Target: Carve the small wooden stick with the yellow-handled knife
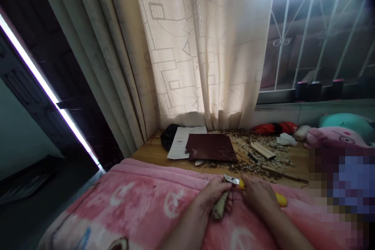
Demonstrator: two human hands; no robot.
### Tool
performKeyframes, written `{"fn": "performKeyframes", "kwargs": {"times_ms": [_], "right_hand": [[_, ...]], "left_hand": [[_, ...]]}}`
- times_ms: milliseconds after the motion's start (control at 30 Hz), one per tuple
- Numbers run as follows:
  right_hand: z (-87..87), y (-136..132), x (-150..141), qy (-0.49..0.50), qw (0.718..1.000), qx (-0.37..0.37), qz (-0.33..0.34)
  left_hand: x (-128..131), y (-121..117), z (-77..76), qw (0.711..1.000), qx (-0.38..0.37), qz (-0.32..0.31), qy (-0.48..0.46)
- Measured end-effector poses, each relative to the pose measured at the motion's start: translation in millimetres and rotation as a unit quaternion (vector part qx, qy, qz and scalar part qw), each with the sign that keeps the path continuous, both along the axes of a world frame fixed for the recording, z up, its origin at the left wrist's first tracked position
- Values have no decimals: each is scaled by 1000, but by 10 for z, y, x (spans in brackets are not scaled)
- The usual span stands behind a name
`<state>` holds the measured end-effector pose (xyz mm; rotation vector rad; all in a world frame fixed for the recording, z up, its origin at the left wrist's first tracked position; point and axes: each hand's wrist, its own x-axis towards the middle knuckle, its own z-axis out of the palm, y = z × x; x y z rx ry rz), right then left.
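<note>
Over a pink patterned blanket (140, 203), my left hand (215, 191) is closed around a short piece of wooden stick (219, 208). Its thick pale end points down toward me, while the upper part is mostly covered by my fingers. My right hand (259, 191) is wrapped round the yellow handle of a utility knife (233, 180). The metal blade points left, close above the fingers of my left hand and the upper end of the stick. I cannot tell whether the blade touches the wood.
Beyond the blanket, a wooden table (154, 156) bears scattered shavings (244, 146), a dark red board (212, 146), printed paper (178, 144), a pale wooden block (263, 150) and a thin stick (284, 174). Plush toys (336, 134) lie at right; curtains (175, 47) hang behind.
</note>
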<state>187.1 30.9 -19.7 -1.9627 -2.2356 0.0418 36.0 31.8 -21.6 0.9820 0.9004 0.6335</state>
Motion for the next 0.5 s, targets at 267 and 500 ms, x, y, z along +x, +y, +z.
{"fn": "performKeyframes", "kwargs": {"times_ms": [267,500], "right_hand": [[44,-35,-25,-9,1000,-19,13],[41,-58,-37,-5,1000,-15,12]], "left_hand": [[1,34,-153,996,76,12,38],[30,50,-132,996,74,28,47]]}}
